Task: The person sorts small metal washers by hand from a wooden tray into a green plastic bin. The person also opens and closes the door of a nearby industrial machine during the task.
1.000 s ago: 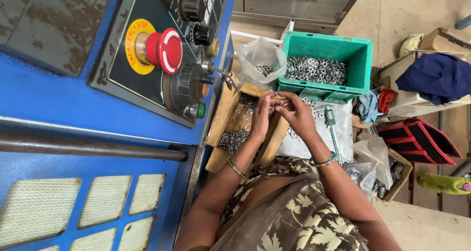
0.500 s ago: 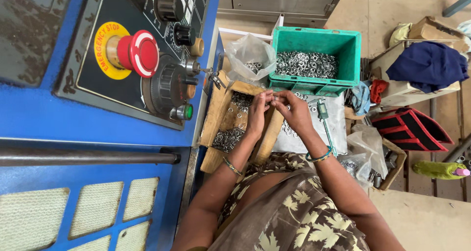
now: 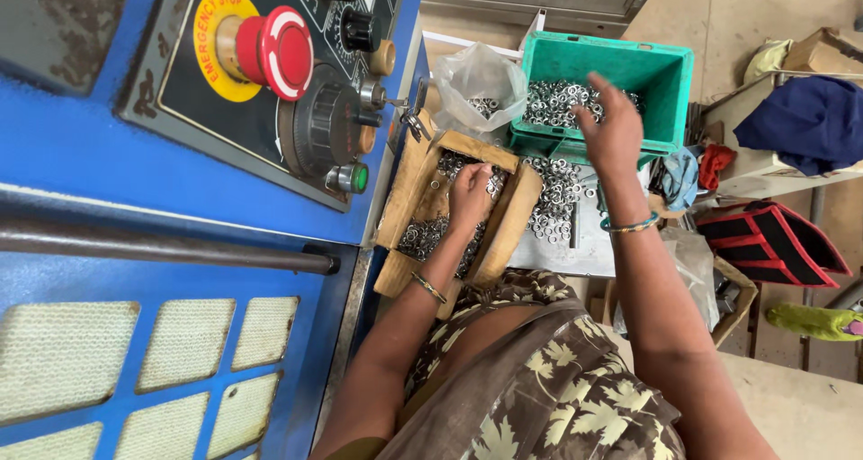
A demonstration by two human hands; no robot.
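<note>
- We judge this a sorting step: our left hand (image 3: pixel 469 193) reaches into the wooden tray (image 3: pixel 506 228) among the small metal rings (image 3: pixel 422 235), while our right hand (image 3: pixel 609 128) hovers over the green crate (image 3: pixel 670 83), which holds more of the same rings.
- The left hand lies palm down, fingers curled together into the pile; whether they pinch a ring we cannot tell.
- The right hand is spread, fingers apart and holding nothing that we can see, with its palm facing the crate's contents just beneath it.
- Between the two hands, more rings lie loose on a pale sheet (image 3: pixel 575 244); beyond the left hand sits a clear plastic bag (image 3: pixel 476 78).
- To the left hand's outer side rises the blue machine panel (image 3: pixel 135 172) with its red stop button (image 3: pixel 283 51).
- Both forearms are stretched forward, the right reaching farther; each wrist wears a bangle.
- The next move, as we judge it, calls for closing the left fingers on rings without scattering the pile.
</note>
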